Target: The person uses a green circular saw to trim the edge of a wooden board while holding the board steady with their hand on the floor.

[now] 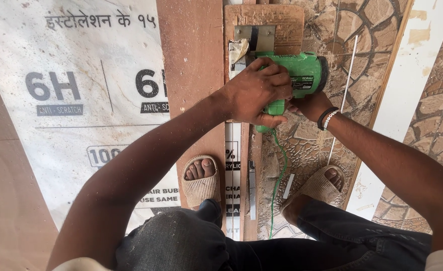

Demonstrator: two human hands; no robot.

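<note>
Nearest the camera are the person's bent knees in dark trousers (181,241), and below them two feet in beige sandals: the left sandal (201,180) stands on a long reddish-brown wooden board (191,55), the right sandal (319,183) on the patterned stone floor (306,150). A green cord (277,175) runs up between the feet to a green handheld power saw (296,75). The left hand (256,90) is closed over the top of the saw's handle, fingers wrapped round it. The right hand (309,105), with dark and beaded bracelets at the wrist, sits against the saw's near right side, mostly hidden; I cannot tell how far it is closed. The saw rests on a wooden base plate (276,22) beside the board's right edge. A white printed protective sheet (81,100) covers the panel on the left.
</note>
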